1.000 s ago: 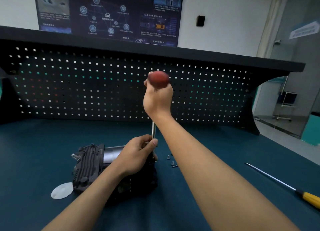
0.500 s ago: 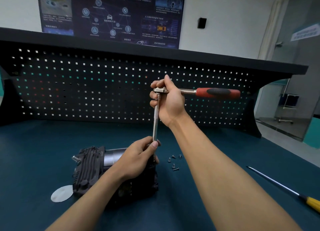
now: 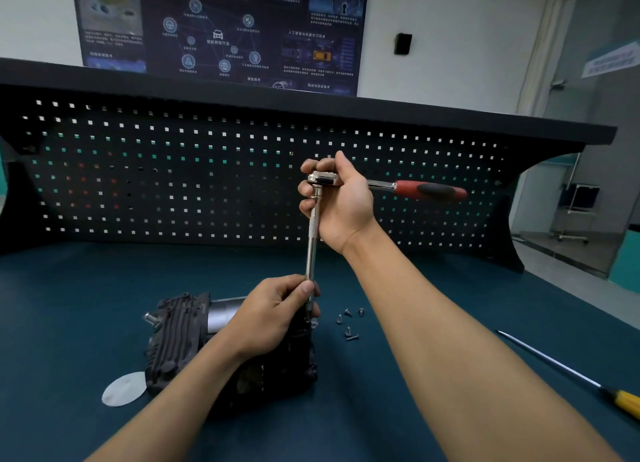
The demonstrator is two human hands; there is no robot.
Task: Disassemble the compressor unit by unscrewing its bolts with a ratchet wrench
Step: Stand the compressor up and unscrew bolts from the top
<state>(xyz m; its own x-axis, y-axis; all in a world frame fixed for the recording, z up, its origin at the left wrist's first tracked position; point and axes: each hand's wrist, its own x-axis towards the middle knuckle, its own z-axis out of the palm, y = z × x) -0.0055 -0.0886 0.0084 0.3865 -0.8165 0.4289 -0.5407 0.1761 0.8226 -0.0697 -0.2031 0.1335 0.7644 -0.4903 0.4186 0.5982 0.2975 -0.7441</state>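
Presently, the compressor unit (image 3: 180, 337) lay on the teal bench top (image 3: 69, 306), left of centre and well forward of the pegboard (image 3: 173, 184) that closed off the bench's back edge. The right hand (image 3: 341, 202) gripped the head of the ratchet wrench (image 3: 429, 190), fingers curled round it, with the red-and-black handle pointing right, roughly level and free in the air in front of the pegboard. An extension bar (image 3: 313, 233) ran nearly upright from the head down to the unit's right end. The left hand (image 3: 273, 314) pinched the bar's lower end between thumb and fingers, above the unit; the bar's tip was hidden behind that hand. A pale round disc (image 3: 124, 389) sat just beside the unit's near-left corner. Five loose screws (image 3: 349, 323) lay just right of the unit, apart from it. A screwdriver (image 3: 561, 371) lay well apart at the right, its yellow handle cut by the frame edge. Bare mat separated screws and screwdriver, crossed above by the right forearm.
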